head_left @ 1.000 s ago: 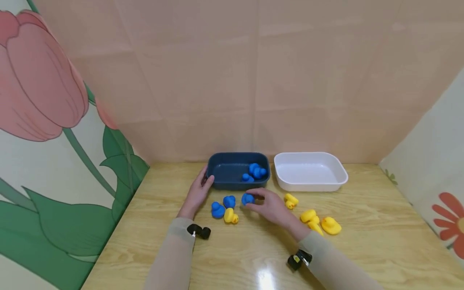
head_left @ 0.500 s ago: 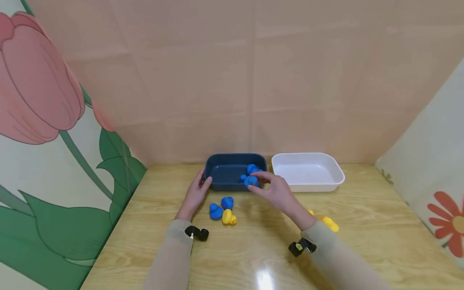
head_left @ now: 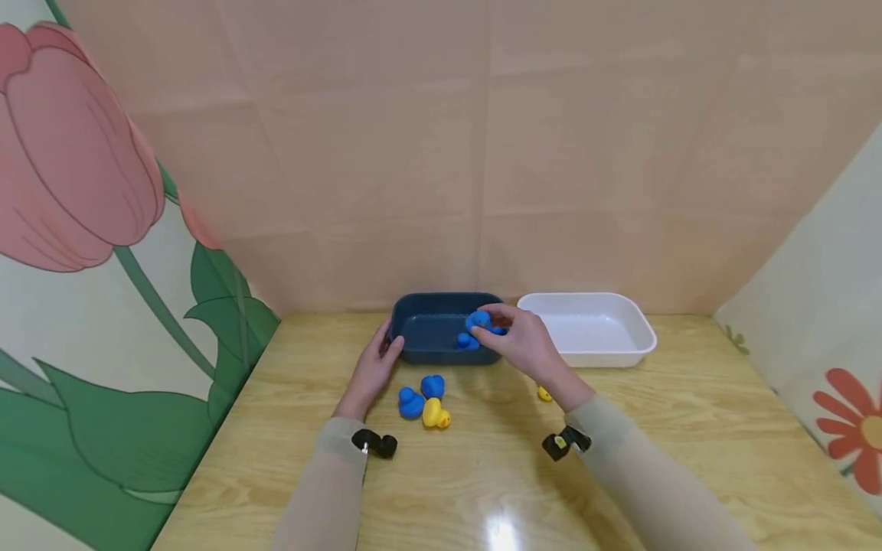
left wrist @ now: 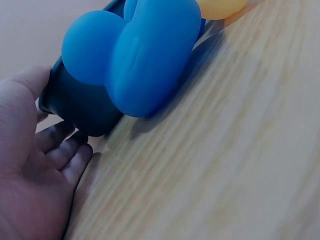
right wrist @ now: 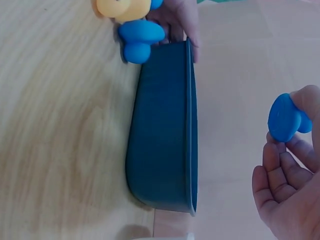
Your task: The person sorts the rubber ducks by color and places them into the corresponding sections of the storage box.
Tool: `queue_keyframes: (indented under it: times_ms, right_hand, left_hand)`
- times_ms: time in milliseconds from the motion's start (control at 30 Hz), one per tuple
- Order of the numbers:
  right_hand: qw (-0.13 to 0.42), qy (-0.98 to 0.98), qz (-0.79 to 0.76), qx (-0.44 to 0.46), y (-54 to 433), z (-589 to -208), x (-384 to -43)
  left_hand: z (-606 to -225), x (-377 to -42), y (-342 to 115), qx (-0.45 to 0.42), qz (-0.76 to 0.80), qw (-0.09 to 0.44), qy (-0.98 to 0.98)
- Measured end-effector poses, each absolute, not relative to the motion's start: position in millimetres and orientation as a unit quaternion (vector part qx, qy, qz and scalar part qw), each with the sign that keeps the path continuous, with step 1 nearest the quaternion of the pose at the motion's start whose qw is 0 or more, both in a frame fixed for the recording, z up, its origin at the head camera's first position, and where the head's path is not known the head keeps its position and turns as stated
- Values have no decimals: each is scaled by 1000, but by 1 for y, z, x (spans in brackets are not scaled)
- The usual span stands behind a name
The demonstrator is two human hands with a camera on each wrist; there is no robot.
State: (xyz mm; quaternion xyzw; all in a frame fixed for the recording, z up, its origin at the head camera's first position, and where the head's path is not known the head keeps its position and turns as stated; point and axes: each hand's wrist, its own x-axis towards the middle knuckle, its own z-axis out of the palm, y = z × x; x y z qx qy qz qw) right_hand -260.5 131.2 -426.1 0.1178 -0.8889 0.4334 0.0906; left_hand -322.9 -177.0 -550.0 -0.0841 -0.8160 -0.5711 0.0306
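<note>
My left hand (head_left: 372, 366) holds the left end of a dark blue tray (head_left: 427, 330), thumb over the rim and fingers along the outside. Above the tray's right part, my right hand (head_left: 529, 348) pinches a blue rubber duck (head_left: 478, 320) between thumb and fingers; the right wrist view shows this duck (right wrist: 284, 119) raised off the tray. Another blue duck (head_left: 466, 342) lies inside, with more blue partly hidden by the right hand. In front of the tray, two blue ducks (head_left: 410, 403) and a yellow duck (head_left: 435, 414) are grouped on the table.
A white tray (head_left: 606, 358) stands right of the dark one, both near the back wall. One yellow duck (head_left: 544, 393) peeks out beside the right wrist; the right forearm covers the table behind it. Patterned sheets border the wooden table (head_left: 441, 482).
My right hand has lifted the blue duck from the table in front and carried it up over the dark blue tray. The left hand has stayed at the tray's left end.
</note>
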Motion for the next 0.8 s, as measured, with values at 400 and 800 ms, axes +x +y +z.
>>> queue_keyframes:
  times_ms: [400, 800]
  right_hand:
    - [90, -873, 470, 100, 130, -431, -277]
    - [86, -877, 462, 96, 127, -444, -287]
  left_hand:
    - [-551, -324, -176, -84, -568, 29, -818]
    - [-550, -323, -178, -83, -571, 27, -816]
